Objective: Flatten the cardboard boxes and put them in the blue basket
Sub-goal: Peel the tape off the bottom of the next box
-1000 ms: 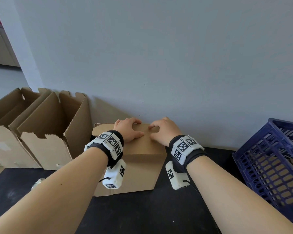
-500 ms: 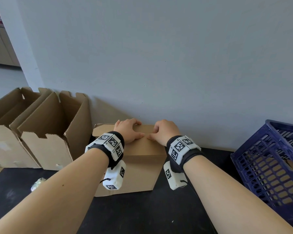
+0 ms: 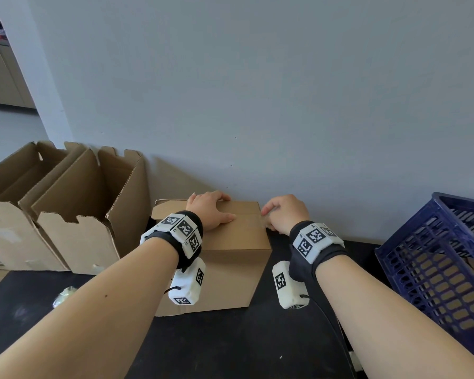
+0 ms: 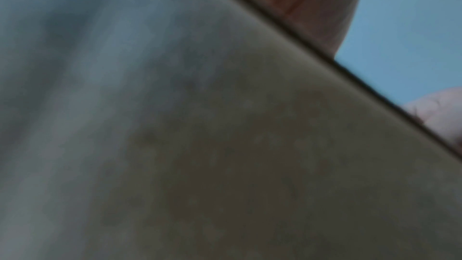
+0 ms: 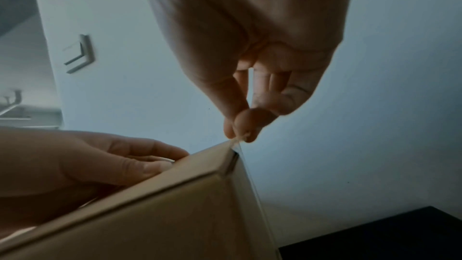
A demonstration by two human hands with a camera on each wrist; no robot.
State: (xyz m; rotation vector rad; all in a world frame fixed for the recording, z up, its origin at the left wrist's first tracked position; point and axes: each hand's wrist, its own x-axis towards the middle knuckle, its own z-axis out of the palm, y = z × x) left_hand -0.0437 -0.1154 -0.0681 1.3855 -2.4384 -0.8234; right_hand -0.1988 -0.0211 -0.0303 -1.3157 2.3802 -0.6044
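Left hand (image 3: 212,212) presses flat on the sealed box (image 3: 225,258) mid-worktop (image 3: 230,348) while right hand (image 3: 283,214) pinches the clear tape (image 5: 241,146) at its corner, so peel low and steady along the seam.

Matt cardboard box (image 3: 230,258); clear, seemingly glossy tape (image 5: 246,167).

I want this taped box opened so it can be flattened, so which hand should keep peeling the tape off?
Right. The right hand already pinches the clear tape at the closed box's right top corner. The left hand rests on the lid, well placed to hold the box down.
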